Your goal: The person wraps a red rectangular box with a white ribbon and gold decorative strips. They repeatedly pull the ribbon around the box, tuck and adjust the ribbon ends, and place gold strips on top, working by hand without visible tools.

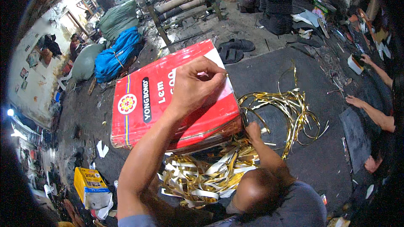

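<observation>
A large red carton [181, 130] with a round flower emblem and a black label lies tilted in front of me. Over its upper face is my left hand [197, 85], fingers curled and thumb pressed to the forefinger by the carton's right edge. Whatever small thing may be in that pinch is too small to name. Low at the carton's right side sits my right hand [253, 131], its fingers largely hidden, close to a loose tangle of gold strips [296, 117]. More gold and white strips [198, 180] lie heaped between the carton and my knee [256, 187].
A dark mat [320, 143] spreads to the right, where another person's hands [357, 102] are beside a small white container [355, 64]. Black sandals [235, 50] lie beyond the carton. A yellow and blue box [90, 187] stands lower left, a blue bundle [115, 56] farther back.
</observation>
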